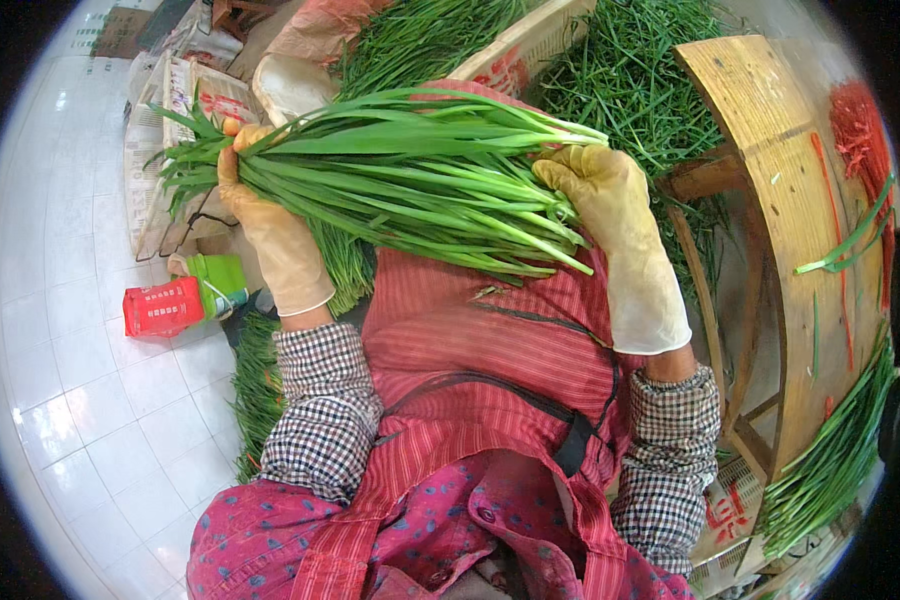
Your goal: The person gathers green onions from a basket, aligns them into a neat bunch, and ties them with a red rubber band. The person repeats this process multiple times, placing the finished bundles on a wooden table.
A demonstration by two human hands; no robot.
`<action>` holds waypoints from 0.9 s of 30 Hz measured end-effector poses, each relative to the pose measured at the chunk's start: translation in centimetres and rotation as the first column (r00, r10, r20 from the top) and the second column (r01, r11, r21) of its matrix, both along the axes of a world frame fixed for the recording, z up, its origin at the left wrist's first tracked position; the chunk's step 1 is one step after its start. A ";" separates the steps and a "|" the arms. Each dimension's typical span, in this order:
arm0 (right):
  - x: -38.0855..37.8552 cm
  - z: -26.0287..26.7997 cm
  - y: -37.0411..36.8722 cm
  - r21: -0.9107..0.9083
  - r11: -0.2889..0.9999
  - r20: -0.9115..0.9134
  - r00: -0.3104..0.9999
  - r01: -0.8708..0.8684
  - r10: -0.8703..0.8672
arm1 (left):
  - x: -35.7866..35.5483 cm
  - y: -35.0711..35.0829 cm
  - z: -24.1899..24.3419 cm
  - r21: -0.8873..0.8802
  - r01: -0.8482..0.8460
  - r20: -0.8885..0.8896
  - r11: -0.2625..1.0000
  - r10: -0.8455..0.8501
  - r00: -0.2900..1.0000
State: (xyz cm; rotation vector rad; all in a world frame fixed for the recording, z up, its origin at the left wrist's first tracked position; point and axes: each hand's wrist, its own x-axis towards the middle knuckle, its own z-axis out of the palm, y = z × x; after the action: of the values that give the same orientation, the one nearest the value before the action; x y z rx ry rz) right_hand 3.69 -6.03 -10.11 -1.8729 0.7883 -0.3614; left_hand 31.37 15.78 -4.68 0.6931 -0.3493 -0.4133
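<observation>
A loose bundle of garlic chives [420, 172] lies crosswise above my lap, leaf tips to the left and pale stem ends fanned out to the right. My left hand [266, 217], in a cream rubber glove, is closed around the bundle near its leafy end, and the tips stick out past the fingers. At the stem end my right hand [607, 199], gloved alike, curls its fingers on the pale stems. Part of that grip is hidden behind the glove. Beneath the bundle is a red striped apron [450, 322], with a few plant scraps on it.
At right stands a wooden bench [787, 165] bearing red ties [859, 127], a stray chive [840, 259] and more chives [832, 450]. Chive heaps [630, 82] lie ahead, beside a wooden board [529, 41]. A green pail [221, 274] and red packet [163, 307] stand on white tiles [105, 420].
</observation>
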 end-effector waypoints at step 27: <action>-2.0 -3.7 1.5 -0.640 0.726 0.045 0.956 0.251 -0.291 | 0.5 -3.0 2.1 -0.108 0.266 0.040 0.958 -0.263 0.964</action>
State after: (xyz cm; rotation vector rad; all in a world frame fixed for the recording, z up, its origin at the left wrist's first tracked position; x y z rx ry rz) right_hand 1.74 -4.56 -13.80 -2.4138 1.0791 -0.8572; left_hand 31.90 12.77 -2.61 0.5429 -0.4883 -0.6346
